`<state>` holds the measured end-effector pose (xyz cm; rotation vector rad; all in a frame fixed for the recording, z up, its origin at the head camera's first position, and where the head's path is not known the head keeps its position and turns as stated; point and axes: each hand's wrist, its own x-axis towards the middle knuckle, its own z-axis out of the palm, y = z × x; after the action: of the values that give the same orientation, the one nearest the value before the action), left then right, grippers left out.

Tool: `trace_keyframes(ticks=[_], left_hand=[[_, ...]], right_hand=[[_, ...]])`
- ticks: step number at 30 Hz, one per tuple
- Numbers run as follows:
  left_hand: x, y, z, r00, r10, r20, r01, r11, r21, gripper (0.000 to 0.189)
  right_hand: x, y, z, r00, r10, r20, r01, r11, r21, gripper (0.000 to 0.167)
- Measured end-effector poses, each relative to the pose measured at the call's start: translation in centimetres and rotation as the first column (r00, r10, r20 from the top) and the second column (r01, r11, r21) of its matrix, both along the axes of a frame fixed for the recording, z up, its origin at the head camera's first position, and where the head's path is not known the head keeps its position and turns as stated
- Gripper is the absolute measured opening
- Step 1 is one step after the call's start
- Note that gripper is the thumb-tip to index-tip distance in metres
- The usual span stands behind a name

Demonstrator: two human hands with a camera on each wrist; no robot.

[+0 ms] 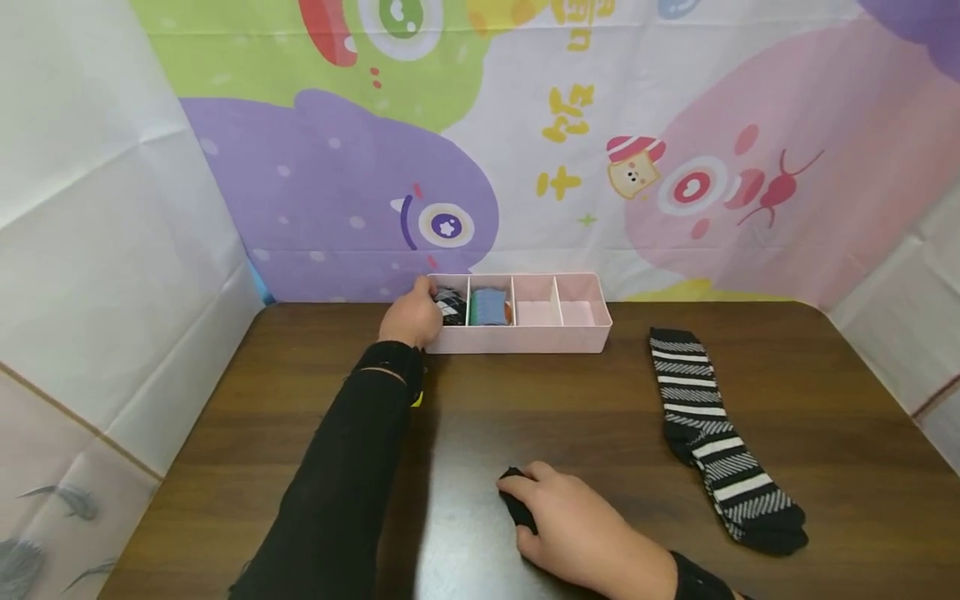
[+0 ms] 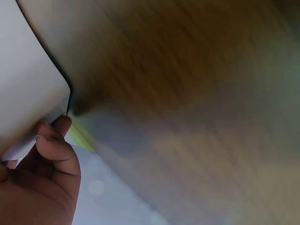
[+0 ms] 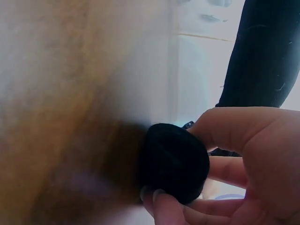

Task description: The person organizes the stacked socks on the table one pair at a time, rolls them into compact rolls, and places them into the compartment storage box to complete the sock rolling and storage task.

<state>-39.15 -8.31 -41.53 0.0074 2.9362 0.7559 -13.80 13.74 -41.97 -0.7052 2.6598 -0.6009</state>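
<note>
At the back of the table stands a pink divided storage box [image 1: 517, 340], and my left hand [image 1: 412, 318] grips its left end. In the left wrist view, the left hand [image 2: 49, 173] has its fingers bent at the box's pale wall [image 2: 33, 84]. My right hand [image 1: 573, 521] holds a rolled black sock [image 1: 517, 502] low at the table's front middle. In the right wrist view, thumb and fingers close around the black roll [image 3: 173, 161]. A black-and-white striped sock [image 1: 716, 442] lies flat to the right.
The box's leftmost compartment holds a black-and-white patterned roll [image 1: 451, 307]; beside it sits a blue roll [image 1: 489, 307]. The two right compartments show bare pink floors. A cartoon-printed cloth [image 1: 555, 233] hangs behind the wooden table [image 1: 300, 400].
</note>
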Motion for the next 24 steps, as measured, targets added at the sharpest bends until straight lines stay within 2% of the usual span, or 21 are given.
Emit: trace_keyframes(ticks=[5,9,12,15,17,21,24], left_hand=[[-0.2,0.1,-0.1,1.0,-0.013,0.011,0.013,1.0,-0.016,0.036],[-0.2,-0.1,0.0,1.0,0.003,0.013,-0.003,1.0,-0.023,0.036],[-0.3,0.3,0.1,1.0,-0.003,0.016,0.003,1.0,-0.02,0.035],[-0.4,0.4,0.1,1.0,-0.021,0.017,0.021,1.0,-0.015,0.036],[-0.5,0.3,0.1,0.999,-0.03,0.017,0.03,0.999,-0.017,0.037],[-0.6,0.1,0.1,0.999,-0.026,0.028,0.027,0.999,-0.02,0.037],[-0.5,0.0,0.0,0.999,-0.03,0.03,0.03,0.999,-0.021,0.036]], right_hand=[[-0.2,0.3,0.5,0.999,0.027,-0.017,-0.027,1.0,-0.006,0.048],[-0.9,0.5,1.7,0.994,0.047,-0.103,-0.047,0.999,0.003,0.046],[-2.2,1.1,2.9,0.986,0.02,-0.168,-0.018,1.0,0.016,0.046],[-4.2,1.9,4.0,0.979,-0.027,-0.204,0.032,0.999,0.023,0.048],[-6.1,2.4,4.6,0.974,-0.061,-0.217,0.064,0.998,0.007,0.05],[-10.6,3.5,5.6,0.967,-0.15,-0.206,0.141,0.988,-0.058,0.052],[-13.9,4.1,6.3,0.95,-0.23,-0.211,0.215,0.972,-0.091,0.052]])
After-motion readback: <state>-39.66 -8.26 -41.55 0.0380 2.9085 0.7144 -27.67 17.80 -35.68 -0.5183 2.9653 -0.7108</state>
